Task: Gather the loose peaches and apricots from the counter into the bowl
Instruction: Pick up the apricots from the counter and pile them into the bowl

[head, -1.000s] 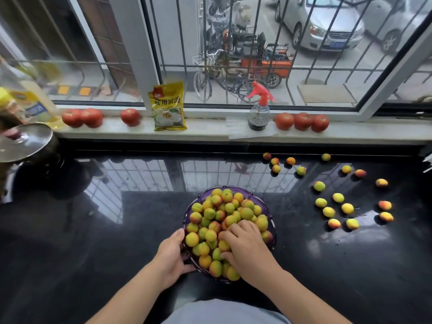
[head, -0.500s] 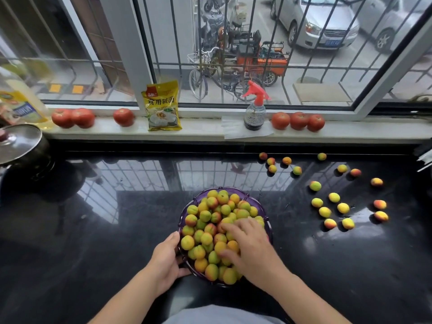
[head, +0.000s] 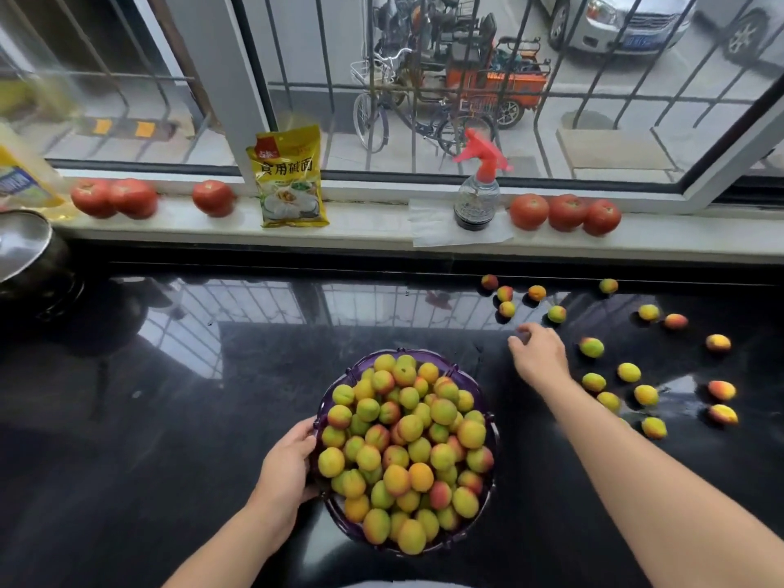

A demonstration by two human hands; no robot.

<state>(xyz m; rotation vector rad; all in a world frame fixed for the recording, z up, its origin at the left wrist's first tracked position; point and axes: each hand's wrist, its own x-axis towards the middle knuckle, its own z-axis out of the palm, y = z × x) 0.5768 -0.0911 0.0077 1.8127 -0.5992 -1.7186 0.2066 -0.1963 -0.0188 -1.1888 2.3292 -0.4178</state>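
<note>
I count eighteen loose fruits (head: 628, 372) scattered on the black counter (head: 169, 418), right of the purple bowl (head: 488, 418), each small, round, yellow-green with red blush. The bowl is heaped with the same fruit. Six tomatoes (head: 566, 212) sit on the sill. My left hand (head: 285, 473) grips the bowl's rim; my right hand (head: 541, 354) hovers over the counter, fingers loosely curled, holding nothing.
</note>
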